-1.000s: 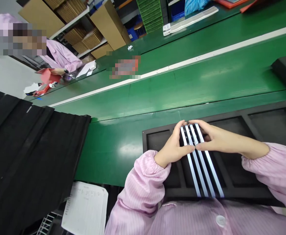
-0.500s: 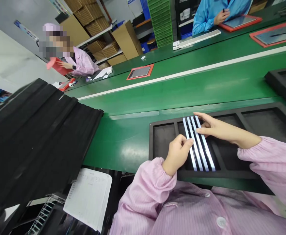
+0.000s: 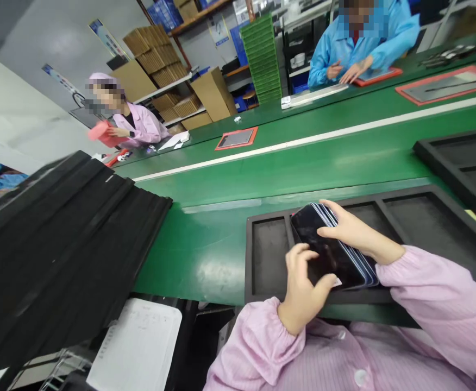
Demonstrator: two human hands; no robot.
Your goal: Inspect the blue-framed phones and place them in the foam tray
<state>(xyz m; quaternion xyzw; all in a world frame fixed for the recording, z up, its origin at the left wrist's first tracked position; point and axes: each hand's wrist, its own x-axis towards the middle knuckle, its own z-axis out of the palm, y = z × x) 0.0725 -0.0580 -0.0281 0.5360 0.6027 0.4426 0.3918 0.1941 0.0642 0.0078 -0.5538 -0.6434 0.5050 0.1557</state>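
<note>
Stack of dark glass panels (image 3: pixel 331 252) is fanned a bit, lying face-up and tilted over the black tray (image 3: pixel 258 255), which sits at the near edge of the green bench (image 3: pixel 205 239). Looks like approx four or five panels, edges showing bluish at the right side; exact count can't be told. The stack rests in both hands over the tray's second compartment, not yet set down flat as far as I can see. The other compartments, left and right, look bare, so I'd judge the work w/ this tray is early: panels gathered, none slotted in yet.

Grip: left hand (image 3: pixel 303 285) is under and at the near end of the stack, thumb on top of the glass, fingers curled, so closed on the panels, moderate spread. Right hand (image 3: pixel 354 231) comes over the far right edge, fingers laid flat along the top panel and wrapping the side; also holding, not wide. Both pink sleeves reach in from below.

Around: a second black tray (image 3: pixel 458 157) further right on the bench, a pile of black foam sheets (image 3: pixel 58 244) at left, a paper sheet (image 3: pixel 140 347) below it. Across the belt, a person in pink (image 3: pixel 140 122) w/ a red item, a person in blue (image 3: pixel 364 43) working at a red-framed tray (image 3: pixel 236 138) line.
</note>
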